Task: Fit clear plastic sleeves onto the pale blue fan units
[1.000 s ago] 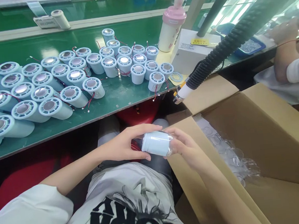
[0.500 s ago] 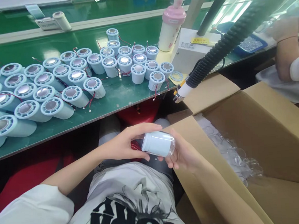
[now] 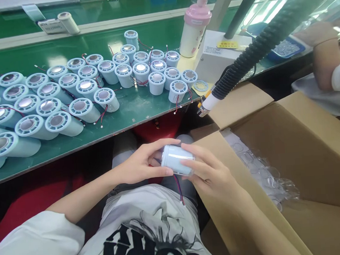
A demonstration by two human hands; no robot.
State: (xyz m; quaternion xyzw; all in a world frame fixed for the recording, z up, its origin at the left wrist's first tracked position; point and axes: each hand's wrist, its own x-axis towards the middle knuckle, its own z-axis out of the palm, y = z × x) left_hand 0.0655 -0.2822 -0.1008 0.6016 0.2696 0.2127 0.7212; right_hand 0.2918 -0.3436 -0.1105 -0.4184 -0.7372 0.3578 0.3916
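Note:
Above my lap, both hands hold a light blue cylindrical motor housing [image 3: 175, 158] lying on its side, with a clear plastic cover around it. My left hand [image 3: 149, 160] grips the rimmed left end between thumb and fingers. Around the clear-covered right end wraps my right hand [image 3: 206, 166], fingers over the top. Thin red and dark wires [image 3: 179, 189] with a small white plug hang beneath the housing. Its end face on the left is hidden by my left hand.
Many similar blue housings [image 3: 86, 87] with wires stand on the green bench [image 3: 134, 116]. A cardboard box [image 3: 315, 147] holding clear plastic covers [image 3: 263, 175] is at right. A black coiled hose [image 3: 241, 67] hangs over it. A pink-lidded bottle [image 3: 193, 29] and a co-worker's arm [image 3: 329, 56] are beyond.
The housing has turned in my hands, and its wires now hang into view below. My right hand has shifted from under the covered end to over its top.

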